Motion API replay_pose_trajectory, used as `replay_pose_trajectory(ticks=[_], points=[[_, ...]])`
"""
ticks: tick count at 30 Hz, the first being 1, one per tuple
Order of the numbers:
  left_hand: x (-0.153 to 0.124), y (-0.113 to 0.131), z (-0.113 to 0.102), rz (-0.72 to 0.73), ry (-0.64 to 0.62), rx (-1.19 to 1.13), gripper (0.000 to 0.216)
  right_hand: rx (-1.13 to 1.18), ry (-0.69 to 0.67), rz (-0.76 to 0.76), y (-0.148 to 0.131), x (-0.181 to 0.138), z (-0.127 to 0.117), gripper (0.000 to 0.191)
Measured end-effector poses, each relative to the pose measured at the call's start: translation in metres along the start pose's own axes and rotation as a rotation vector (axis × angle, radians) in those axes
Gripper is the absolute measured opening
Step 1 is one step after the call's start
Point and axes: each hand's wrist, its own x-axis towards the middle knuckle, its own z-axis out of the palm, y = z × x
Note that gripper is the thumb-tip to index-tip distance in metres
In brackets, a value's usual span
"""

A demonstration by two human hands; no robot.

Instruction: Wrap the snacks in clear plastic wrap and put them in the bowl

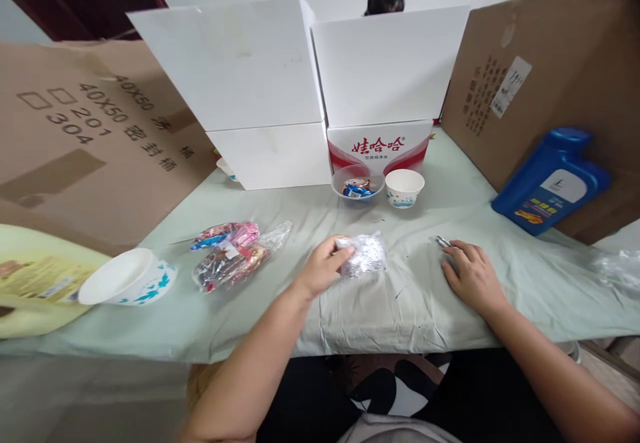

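Observation:
Near the middle of the cloth, my left hand [326, 264] grips the left edge of a small, shiny silver, crinkled clear-wrapped packet [367, 255] between thumb and fingers. To its right, my right hand [473, 275] rests on the cloth with fingers curled over a thin silver metal object [441, 241]. Only the tip of that object shows, so its kind is hidden. Farther left lie clear bags of colourful wrapped items [233, 256]. Beyond the packet stand a clear plastic bowl [340, 194] with blue and red wrapped pieces and a white paper bowl [405, 186].
A larger-looking paper bowl [155, 279] tilts at the left beside a yellow bag [45, 296]. White boxes [260, 76] wall off the back, cardboard boxes [100, 136] the sides. A blue bottle [547, 183] leans at right near clear plastic [620, 273]. Behind the boxes, a person's hair shows.

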Motion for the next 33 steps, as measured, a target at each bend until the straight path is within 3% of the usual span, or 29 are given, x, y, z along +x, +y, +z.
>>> replay_pose_trajectory(ticks=[3, 7, 13, 17, 20, 22, 25, 28, 31, 33], points=[[0.016, -0.021, 0.03, 0.068, 0.05, 0.3, 0.025, -0.019, 0.018, 0.036, -0.001, -0.002, 0.002, 0.031], [0.023, -0.039, 0.029, 0.272, 0.213, 0.671, 0.027, -0.013, -0.012, 0.095, 0.001, -0.003, 0.004, 0.028], [0.022, -0.049, 0.018, 0.474, 0.182, 0.63, 0.017, 0.159, 0.005, 0.02, -0.012, 0.012, -0.01, 0.026], [0.022, -0.052, 0.018, 0.491, 0.155, 0.589, 0.02, 0.344, -0.018, -0.157, -0.064, 0.036, -0.024, 0.035], [0.023, -0.054, 0.017, 0.479, 0.118, 0.593, 0.021, 0.299, -0.145, -0.335, -0.101, 0.055, -0.028, 0.04], [0.023, -0.055, 0.017, 0.483, 0.107, 0.605, 0.021, 0.228, -0.23, -0.396, -0.111, 0.062, -0.029, 0.039], [0.023, -0.056, 0.017, 0.502, 0.121, 0.617, 0.024, 0.179, -0.299, -0.38, -0.092, 0.058, -0.031, 0.041], [0.024, -0.056, 0.018, 0.523, 0.132, 0.623, 0.025, 0.148, -0.323, -0.27, -0.046, 0.039, -0.033, 0.043], [0.022, -0.054, 0.02, 0.559, 0.146, 0.618, 0.023, 0.06, -0.336, -0.132, -0.005, 0.023, -0.031, 0.037], [0.019, -0.051, 0.023, 0.61, 0.161, 0.637, 0.02, 0.022, -0.297, -0.084, 0.003, 0.019, -0.03, 0.03]])
